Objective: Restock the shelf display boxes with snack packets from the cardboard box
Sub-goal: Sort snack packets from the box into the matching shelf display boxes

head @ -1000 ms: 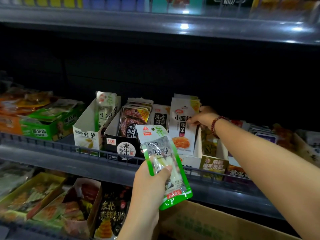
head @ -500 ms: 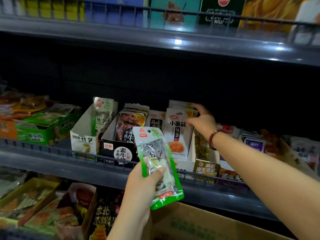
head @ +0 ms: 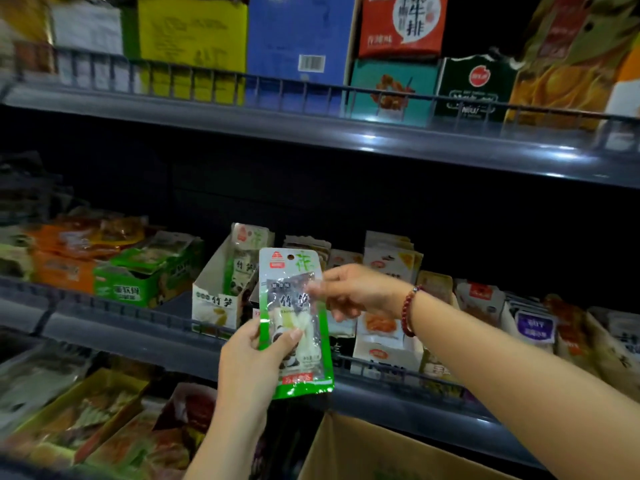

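Observation:
My left hand [head: 254, 362] holds a green-edged bamboo shoot packet [head: 294, 320] upright in front of the middle shelf, thumb across its clear window. My right hand [head: 353, 292], with a red bead bracelet at the wrist, reaches in from the right and its fingertips pinch the packet's right edge. Behind the packet stands the white bamboo shoot display box [head: 216, 296] with one matching packet upright in it. A white display box of orange snack packets [head: 388, 327] sits just right of my hands. The open cardboard box [head: 360, 452] lies at the bottom, below the shelf.
A wire rail [head: 114, 303] runs along the middle shelf's front edge. A green display box [head: 138, 278] sits to the left, more packet boxes [head: 533, 323] to the right. The upper shelf [head: 311, 123] carries tall cartons. Open snack boxes [head: 86, 420] fill the lower shelf.
My right hand left the white box of orange packets and came left to the bamboo shoot packet. My left hand raised the packet slightly. The view tilted upward.

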`<act>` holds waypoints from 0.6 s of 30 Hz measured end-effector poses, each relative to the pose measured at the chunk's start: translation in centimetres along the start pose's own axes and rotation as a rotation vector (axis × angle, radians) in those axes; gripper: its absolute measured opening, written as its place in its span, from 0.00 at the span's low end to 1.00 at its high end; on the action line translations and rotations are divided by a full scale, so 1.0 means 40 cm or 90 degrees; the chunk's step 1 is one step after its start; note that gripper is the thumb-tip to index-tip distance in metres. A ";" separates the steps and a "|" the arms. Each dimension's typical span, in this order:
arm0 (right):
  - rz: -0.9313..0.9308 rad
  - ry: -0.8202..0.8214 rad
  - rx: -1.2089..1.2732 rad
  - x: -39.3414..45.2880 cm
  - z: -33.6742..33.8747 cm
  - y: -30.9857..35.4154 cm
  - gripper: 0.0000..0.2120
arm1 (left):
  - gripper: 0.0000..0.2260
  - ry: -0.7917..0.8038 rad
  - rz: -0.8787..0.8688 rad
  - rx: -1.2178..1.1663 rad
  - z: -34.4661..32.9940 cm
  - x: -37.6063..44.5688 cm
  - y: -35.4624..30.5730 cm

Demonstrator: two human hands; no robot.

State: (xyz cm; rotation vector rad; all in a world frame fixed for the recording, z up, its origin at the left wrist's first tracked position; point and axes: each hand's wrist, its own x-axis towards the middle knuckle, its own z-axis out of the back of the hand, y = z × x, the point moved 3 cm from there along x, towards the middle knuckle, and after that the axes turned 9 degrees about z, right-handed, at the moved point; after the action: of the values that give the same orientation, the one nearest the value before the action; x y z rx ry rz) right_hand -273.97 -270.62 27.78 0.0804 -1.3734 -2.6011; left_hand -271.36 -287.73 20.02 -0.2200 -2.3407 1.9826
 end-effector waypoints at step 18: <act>0.057 -0.427 0.006 0.368 -0.029 0.095 0.04 | 0.34 -0.181 -0.367 0.704 0.138 0.298 0.083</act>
State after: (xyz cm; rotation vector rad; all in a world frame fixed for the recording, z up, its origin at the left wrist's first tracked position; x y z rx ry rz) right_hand -287.63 -276.59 30.89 -0.9031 -1.5144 -2.6492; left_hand -283.70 -290.78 15.31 0.7245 -0.8720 2.6358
